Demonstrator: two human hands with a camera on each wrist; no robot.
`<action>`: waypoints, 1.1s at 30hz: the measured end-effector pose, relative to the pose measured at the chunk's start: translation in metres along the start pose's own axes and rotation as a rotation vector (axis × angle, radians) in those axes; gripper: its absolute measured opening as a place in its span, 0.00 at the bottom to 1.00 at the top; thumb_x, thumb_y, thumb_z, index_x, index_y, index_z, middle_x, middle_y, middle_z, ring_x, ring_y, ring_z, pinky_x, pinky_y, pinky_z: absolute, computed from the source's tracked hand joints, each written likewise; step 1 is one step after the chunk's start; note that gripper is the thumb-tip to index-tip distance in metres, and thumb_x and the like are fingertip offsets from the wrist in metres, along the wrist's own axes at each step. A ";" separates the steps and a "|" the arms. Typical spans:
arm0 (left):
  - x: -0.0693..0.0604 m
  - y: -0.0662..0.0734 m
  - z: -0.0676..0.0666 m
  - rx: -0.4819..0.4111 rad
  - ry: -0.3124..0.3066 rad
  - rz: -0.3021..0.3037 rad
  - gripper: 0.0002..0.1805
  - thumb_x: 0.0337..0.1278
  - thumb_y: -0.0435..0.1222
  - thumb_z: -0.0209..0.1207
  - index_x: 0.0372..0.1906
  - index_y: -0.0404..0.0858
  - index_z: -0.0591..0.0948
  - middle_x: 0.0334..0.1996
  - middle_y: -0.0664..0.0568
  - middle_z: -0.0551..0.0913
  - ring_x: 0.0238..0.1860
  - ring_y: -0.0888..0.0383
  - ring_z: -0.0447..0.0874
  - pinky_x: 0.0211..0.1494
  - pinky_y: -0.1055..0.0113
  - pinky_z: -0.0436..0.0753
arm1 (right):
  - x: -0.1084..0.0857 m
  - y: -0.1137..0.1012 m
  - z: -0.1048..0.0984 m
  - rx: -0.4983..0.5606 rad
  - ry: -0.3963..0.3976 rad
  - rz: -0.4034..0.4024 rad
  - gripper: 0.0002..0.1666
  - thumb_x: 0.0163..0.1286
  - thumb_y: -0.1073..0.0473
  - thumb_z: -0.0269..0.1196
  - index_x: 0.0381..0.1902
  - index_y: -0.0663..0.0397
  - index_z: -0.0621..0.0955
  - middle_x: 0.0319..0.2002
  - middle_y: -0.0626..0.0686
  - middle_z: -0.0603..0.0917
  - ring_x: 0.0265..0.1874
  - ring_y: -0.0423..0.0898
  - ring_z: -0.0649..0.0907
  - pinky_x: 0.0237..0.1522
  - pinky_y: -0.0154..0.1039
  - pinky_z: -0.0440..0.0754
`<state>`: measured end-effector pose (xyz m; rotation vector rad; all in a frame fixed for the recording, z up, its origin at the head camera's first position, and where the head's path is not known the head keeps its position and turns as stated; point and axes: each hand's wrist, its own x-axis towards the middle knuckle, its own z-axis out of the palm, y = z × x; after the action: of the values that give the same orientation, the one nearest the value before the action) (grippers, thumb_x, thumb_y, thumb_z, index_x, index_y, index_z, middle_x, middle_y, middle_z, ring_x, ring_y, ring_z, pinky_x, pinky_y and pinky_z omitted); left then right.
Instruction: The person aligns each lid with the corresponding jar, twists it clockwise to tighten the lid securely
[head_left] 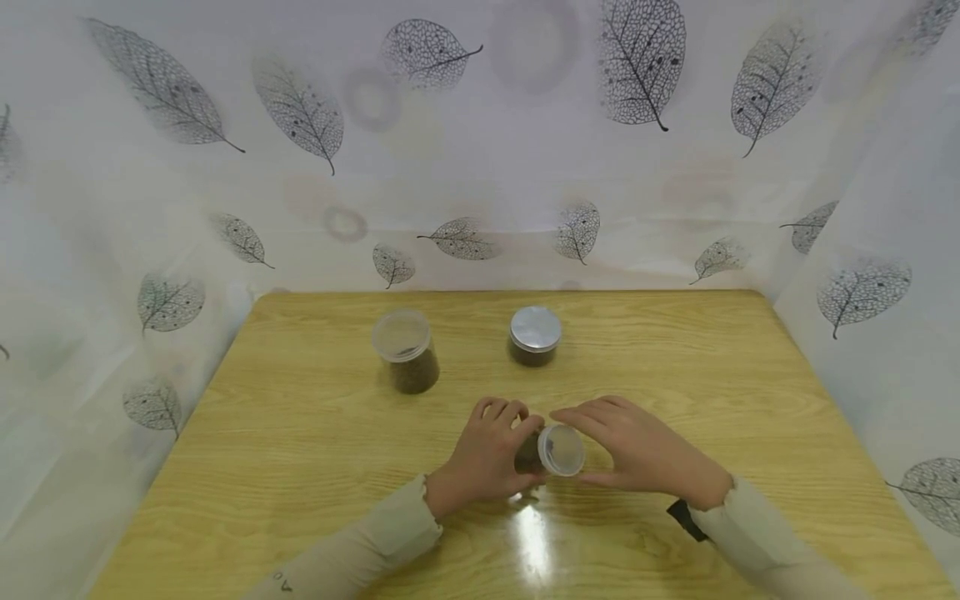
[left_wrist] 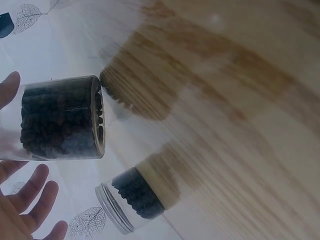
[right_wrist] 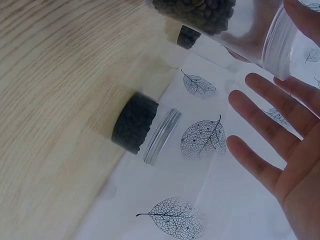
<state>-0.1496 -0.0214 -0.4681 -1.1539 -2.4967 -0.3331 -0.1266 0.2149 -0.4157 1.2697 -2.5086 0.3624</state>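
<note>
A small clear jar (head_left: 529, 454) partly filled with dark beans, like coffee beans, stands near the middle front of the table. It tilts to the right, its translucent lid (head_left: 564, 450) facing up. My left hand (head_left: 483, 458) grips the jar's body between thumb and forefinger. From the right my right hand (head_left: 641, 446) reaches around the lid, thumb and fingers spread on either side. In the right wrist view, the right fingers (right_wrist: 260, 130) are fairly straight beside the lid; whether they touch it is hard to tell. In the left wrist view the jar's bottom edge (left_wrist: 100, 120) meets the table at one corner.
Farther back on the wooden table (head_left: 300, 467) stand a taller jar with a translucent lid (head_left: 402, 335) at left and a jar with a silver lid (head_left: 536, 328) near the centre. Both contain dark contents. A leaf-printed white cloth (head_left: 487, 167) encloses the back and sides.
</note>
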 end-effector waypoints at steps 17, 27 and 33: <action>0.000 -0.001 0.000 -0.006 0.007 0.002 0.35 0.26 0.61 0.72 0.46 0.53 0.76 0.39 0.58 0.75 0.42 0.60 0.74 0.53 0.60 0.73 | -0.007 -0.021 0.016 0.026 0.123 0.229 0.39 0.39 0.44 0.76 0.50 0.51 0.79 0.44 0.48 0.85 0.42 0.45 0.82 0.45 0.47 0.81; 0.000 0.001 -0.002 -0.003 -0.003 0.009 0.34 0.26 0.61 0.71 0.46 0.53 0.76 0.39 0.58 0.75 0.42 0.60 0.74 0.53 0.60 0.72 | -0.013 -0.042 0.029 -0.063 0.238 0.392 0.36 0.42 0.36 0.73 0.42 0.55 0.80 0.36 0.51 0.86 0.36 0.48 0.84 0.39 0.47 0.82; 0.000 0.001 -0.003 0.002 -0.006 0.010 0.35 0.26 0.61 0.71 0.46 0.53 0.76 0.39 0.58 0.75 0.41 0.60 0.74 0.53 0.60 0.73 | -0.011 -0.039 0.023 -0.105 0.189 0.358 0.45 0.38 0.34 0.73 0.49 0.57 0.79 0.40 0.54 0.86 0.38 0.50 0.84 0.42 0.48 0.81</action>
<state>-0.1480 -0.0218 -0.4653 -1.1686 -2.4951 -0.3250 -0.0921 0.1920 -0.4374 0.7088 -2.5460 0.4031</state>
